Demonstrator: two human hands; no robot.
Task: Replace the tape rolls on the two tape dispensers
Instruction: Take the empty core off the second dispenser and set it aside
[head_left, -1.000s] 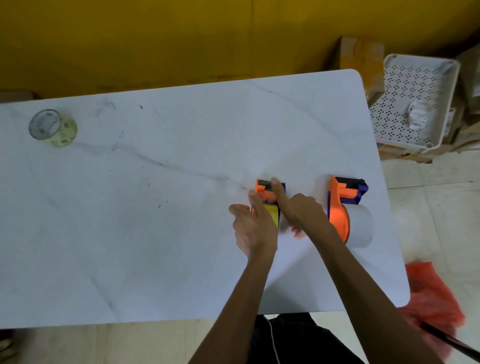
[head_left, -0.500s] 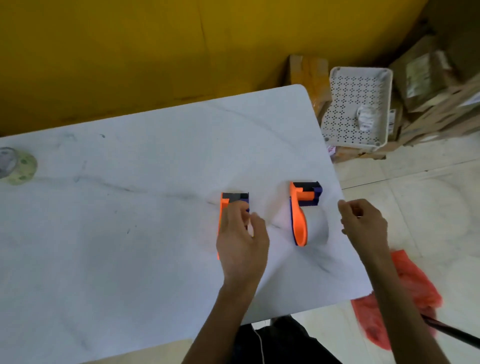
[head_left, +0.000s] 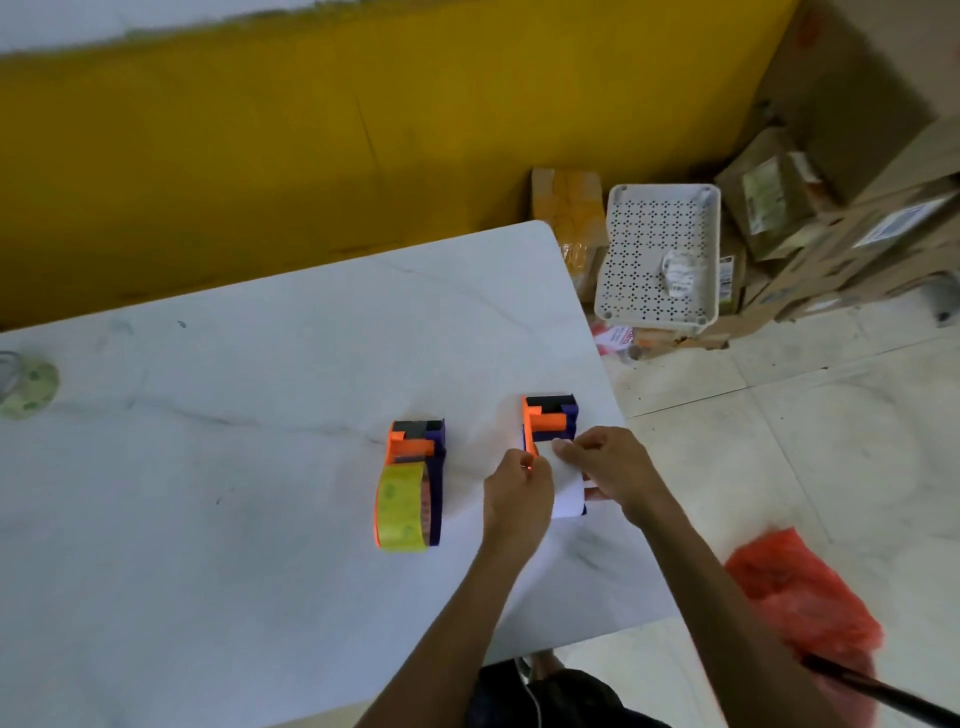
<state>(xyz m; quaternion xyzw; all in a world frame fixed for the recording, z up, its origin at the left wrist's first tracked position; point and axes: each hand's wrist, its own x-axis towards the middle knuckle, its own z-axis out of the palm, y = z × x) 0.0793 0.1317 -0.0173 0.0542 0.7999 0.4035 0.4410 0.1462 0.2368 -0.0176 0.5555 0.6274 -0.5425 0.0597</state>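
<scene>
On the smooth white marble-patterned bench (head_left: 260, 467), the left dispenser (head_left: 413, 483) already carries a glossy yellow roll (head_left: 400, 506), so work seems to be on the right dispenser (head_left: 548, 421) near the bench's edge. Its white roll (head_left: 566, 488) sits in the orange-and-purple plastic frame. The left hand (head_left: 517, 493) pinches the frame while the right hand (head_left: 605, 470) pinches the roll's edge; next likely comes threading the tape forward.

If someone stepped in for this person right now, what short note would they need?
Left hand and right hand: both on the right dispenser, fingers pinching at its white roll; how firm the grip is, I cannot tell.
Left dispenser: untouched on the table, yellow roll fitted.
Loose roll: far left table edge.
Done: left looks loaded.
Left: finish the right one.
</scene>
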